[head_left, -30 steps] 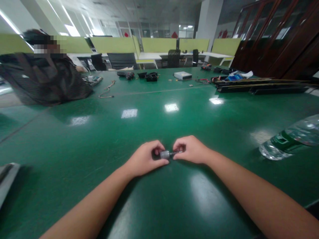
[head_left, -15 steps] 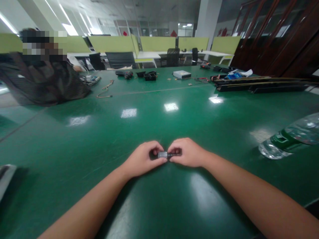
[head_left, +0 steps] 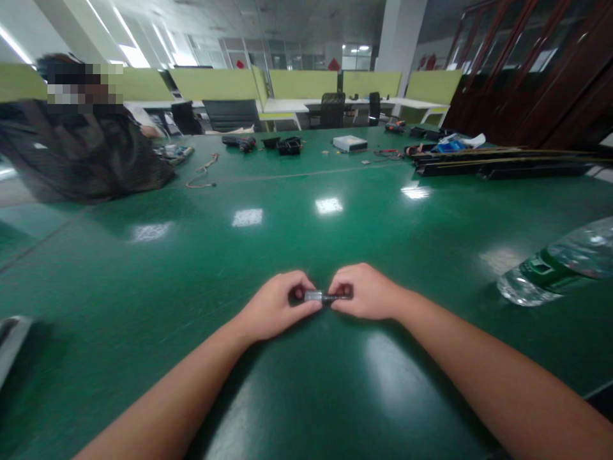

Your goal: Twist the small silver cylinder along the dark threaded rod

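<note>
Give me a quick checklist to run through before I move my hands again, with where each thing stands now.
1. Left grip closed on the cylinder: ok, thumb and fingers are around it.
2. Right grip on the thin shaft: ok, thumb and fingers are about it.
3. Cylinder and shaft in line: ok, they look end to end.
4. Shaft firmly seated in the cylinder: cannot tell, the joint is too small.
5. Bottle apart from both hands: ok, it is off to the right.
6. Bag apart from both hands: ok, it is far left.
</note>
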A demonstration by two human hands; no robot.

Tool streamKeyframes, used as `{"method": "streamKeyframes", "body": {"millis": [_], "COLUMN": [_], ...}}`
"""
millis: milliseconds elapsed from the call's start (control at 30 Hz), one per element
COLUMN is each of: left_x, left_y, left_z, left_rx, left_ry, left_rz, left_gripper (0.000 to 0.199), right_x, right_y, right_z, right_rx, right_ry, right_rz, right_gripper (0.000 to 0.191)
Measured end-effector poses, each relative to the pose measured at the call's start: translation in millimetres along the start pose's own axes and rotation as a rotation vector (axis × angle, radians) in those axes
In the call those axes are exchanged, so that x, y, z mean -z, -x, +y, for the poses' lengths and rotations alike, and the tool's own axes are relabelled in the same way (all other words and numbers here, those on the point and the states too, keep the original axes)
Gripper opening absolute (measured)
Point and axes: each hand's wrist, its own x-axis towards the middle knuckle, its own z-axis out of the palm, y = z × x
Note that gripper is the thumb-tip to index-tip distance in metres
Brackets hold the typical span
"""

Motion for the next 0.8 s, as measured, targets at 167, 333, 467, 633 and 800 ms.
{"method": "streamKeyframes", "body": {"millis": [167,333,467,633,800], "left_x": [-0.3,-1.3,-1.5,-1.2,-2.7], "left_y": [0,1,1,1,0], "left_z": [-1,-2,-3,-3,-4], "left_rx": [0.003,0.0,-0.006,-0.012,0.006], "left_ry": [-0.009,-0.01,-0.008,-0.012,-0.011], "left_rz": [0.0,-0.002,0.001,0.004,0.013], "left_gripper": [0.026,0.026,0.026,0.026,0.027], "right_x": [4,5,5,10,18], "right_y": [3,4,3,4,5], "right_z": [2,4,3,4,8], "right_rx": [-0.011,-0.008,-0.011,-0.02,-0.034], "right_ry": [0.0,0.004,0.003,0.04,0.07], "right_rz": [-0.001,0.001,-0.001,-0.016,-0.056], "right_gripper": [0.01,0.01,0.01,0.01,0.009]}}
